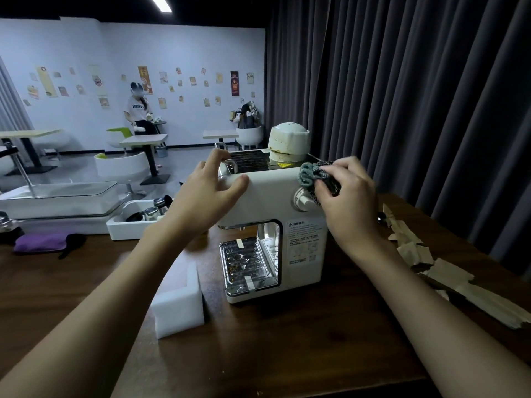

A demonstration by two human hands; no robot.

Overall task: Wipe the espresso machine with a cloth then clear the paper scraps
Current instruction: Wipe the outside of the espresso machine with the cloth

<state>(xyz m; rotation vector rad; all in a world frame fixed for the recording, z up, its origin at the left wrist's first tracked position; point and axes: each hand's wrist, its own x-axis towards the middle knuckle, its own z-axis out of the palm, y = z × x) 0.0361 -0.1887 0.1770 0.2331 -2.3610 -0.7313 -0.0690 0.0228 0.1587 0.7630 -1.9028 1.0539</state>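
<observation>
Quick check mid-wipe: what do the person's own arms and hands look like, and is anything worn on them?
The left arm and right arm are bare from the frame's edge to the wrists, with no sleeves in view. The left hand and right hand wear no gloves. No ring, watch or bracelet shows.

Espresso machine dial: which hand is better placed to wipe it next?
Right hand: it grips the cloth just above the dial. Left hand holds no cloth and rests on the espresso machine.
</observation>
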